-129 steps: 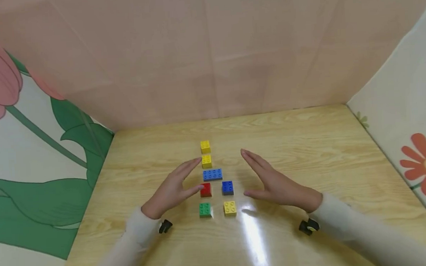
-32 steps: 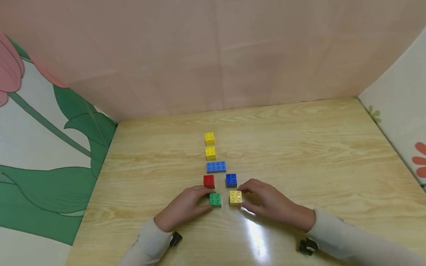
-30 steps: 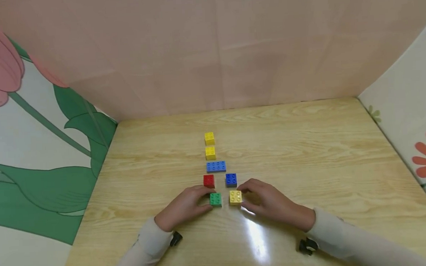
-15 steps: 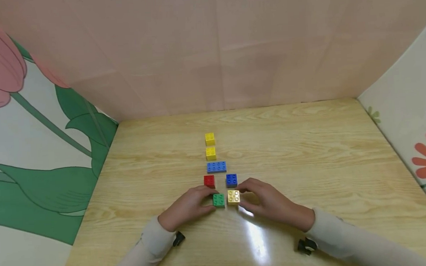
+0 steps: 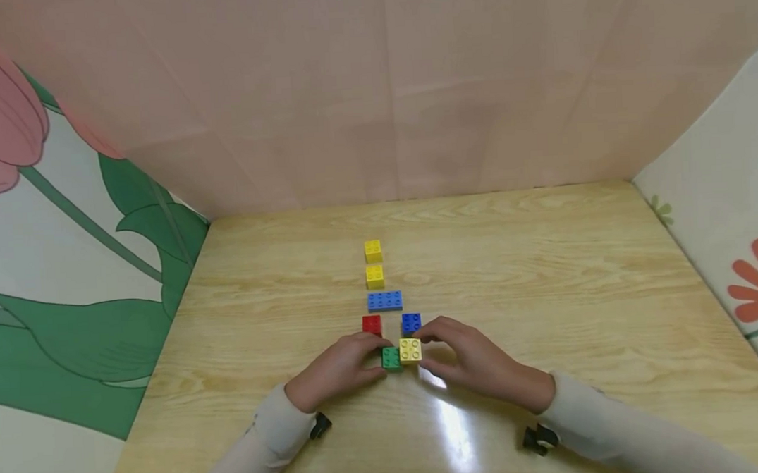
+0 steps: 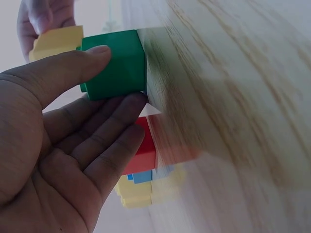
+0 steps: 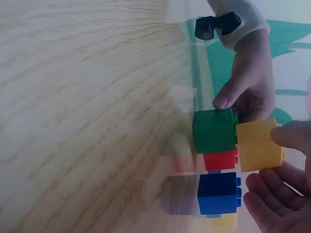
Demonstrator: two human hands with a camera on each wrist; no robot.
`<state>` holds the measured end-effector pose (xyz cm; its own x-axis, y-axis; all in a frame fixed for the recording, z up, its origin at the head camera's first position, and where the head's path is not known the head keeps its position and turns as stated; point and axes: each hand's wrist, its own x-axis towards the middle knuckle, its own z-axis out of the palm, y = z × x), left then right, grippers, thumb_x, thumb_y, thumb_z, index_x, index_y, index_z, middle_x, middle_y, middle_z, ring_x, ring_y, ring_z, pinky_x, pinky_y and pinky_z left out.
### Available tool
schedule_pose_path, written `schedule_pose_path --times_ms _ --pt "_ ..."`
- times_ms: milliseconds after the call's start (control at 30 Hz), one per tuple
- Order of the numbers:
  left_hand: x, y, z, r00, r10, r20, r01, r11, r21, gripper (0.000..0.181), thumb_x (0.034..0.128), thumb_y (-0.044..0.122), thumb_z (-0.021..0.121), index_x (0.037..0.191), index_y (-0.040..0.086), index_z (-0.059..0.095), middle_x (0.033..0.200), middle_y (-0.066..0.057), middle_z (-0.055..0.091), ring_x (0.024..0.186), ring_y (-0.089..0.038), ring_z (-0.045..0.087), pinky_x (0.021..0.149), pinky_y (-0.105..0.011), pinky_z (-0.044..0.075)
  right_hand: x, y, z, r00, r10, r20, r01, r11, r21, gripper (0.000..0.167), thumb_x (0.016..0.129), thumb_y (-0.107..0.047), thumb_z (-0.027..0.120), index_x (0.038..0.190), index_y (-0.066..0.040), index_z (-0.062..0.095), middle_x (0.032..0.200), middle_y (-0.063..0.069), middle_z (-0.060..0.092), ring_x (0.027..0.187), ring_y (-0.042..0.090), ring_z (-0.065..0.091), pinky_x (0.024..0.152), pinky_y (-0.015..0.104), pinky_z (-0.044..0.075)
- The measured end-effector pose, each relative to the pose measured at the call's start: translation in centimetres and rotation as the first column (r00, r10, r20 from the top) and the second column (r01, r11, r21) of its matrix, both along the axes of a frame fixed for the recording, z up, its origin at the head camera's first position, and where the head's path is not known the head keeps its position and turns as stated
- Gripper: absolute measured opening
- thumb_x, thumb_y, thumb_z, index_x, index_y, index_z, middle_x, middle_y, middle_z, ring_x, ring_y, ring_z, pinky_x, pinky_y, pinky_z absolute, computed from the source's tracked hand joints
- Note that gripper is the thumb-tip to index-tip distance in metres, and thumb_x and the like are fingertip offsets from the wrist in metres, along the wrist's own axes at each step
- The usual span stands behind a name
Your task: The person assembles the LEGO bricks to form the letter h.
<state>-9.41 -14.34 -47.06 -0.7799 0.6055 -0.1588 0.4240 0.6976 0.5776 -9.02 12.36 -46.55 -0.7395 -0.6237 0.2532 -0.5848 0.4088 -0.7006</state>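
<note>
My left hand point(image 5: 335, 367) pinches a green toy building brick point(image 6: 116, 65) between thumb and fingers, its base on the wooden table. In my right hand point(image 5: 482, 362) I grip a pale yellow building brick point(image 7: 260, 145), raised off the table. It sits just above the level of the green brick's studs and overlaps part of its top in the head view. In the right wrist view the two bricks meet or nearly meet, not fully lined up. Right behind my hands are a red brick point(image 5: 371, 325) and a dark blue brick point(image 5: 411, 323).
Farther back lie a long blue brick point(image 5: 385, 301) and two yellow bricks, the nearer yellow brick point(image 5: 374, 276) and the farther yellow brick point(image 5: 372, 250), in a column. A pink cloth wall point(image 5: 386, 109) borders the table point(image 5: 546, 271) behind; flower-printed panels stand at both sides.
Both hands came down from hovering and took hold of the green and pale yellow bricks. The green brick slid right; the pale yellow one rose and moved left over its edge.
</note>
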Motion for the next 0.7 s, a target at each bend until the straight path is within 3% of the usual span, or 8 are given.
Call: schedule_pose_path --times_ms 167,700 --pt "-0.08 0.28 0.08 1.000 0.006 0.021 -0.006 1.000 -0.012 0.042 0.0876 0.025 0.075 0.126 0.013 0.063 0.120 0.002 0.064 0.110 -0.011 0.059 0.095 -0.030 0.048 -0.04 0.00 0.19 1.000 -0.008 0.016 0.008 1.000 0.003 0.035 0.090 -0.031 0.071 0.122 -0.021 0.061 0.115 -0.012 0.060 0.105 0.009 0.060 0.088 0.035 0.053" --pt "-0.21 0.59 -0.17 0.999 -0.018 -0.047 0.018 1.000 0.006 0.044 0.0868 0.023 0.075 0.127 0.009 0.062 0.119 -0.001 0.065 0.108 -0.012 0.060 0.094 -0.029 0.048 -0.06 -0.70 0.31 0.999 0.010 0.036 -0.007 0.998 -0.061 0.033 0.091 -0.030 0.071 0.119 -0.020 0.059 0.112 -0.012 0.060 0.105 0.010 0.060 0.089 0.033 0.053"
